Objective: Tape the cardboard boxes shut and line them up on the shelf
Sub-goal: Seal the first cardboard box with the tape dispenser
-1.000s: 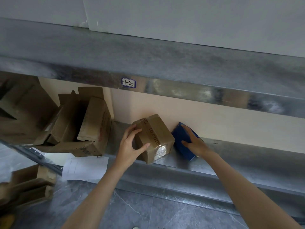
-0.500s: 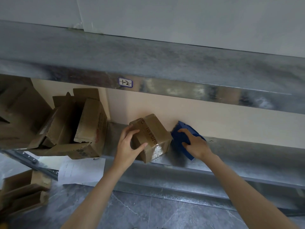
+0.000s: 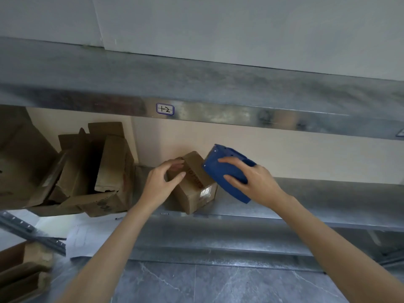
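Cardboard on that lower shelf [image 3: 306, 202], says the one beside me. Which piece is being worked on?

The small box [image 3: 192, 184], I answer. It stands on the shelf near the front edge, turned corner-on to us. The left hand [image 3: 159, 184] grips it: fingers curled over its upper left edge, thumb pressed on the near face. There is dark print along the top, but the hand covers part of it and I cannot read the rest. A shiny patch of clear tape [image 3: 205, 191] shows on its near right face.

And the other hand?

The right hand [image 3: 255, 182] holds a blue tool [image 3: 225, 169] tilted at the small box's upper right corner, forefinger laid across the top, thumb on the near side; the remaining fingers I cannot make out. Whether the tool touches the box I cannot tell. Its underside is out of sight too.

What else?

Left of the small box a heap of opened cartons [image 3: 105, 171] leans together, flaps up, its left part cut off by the edge of view. Above the box the upper shelf [image 3: 196, 84] bears a label [image 3: 165, 109] with handwritten marks. Below and left of it lie a sheet of paper [image 3: 91, 232] and a metal rail [image 3: 32, 234]. There are more cartons [image 3: 21, 276] by the grey floor [image 3: 218, 285], blurred and half out of frame.
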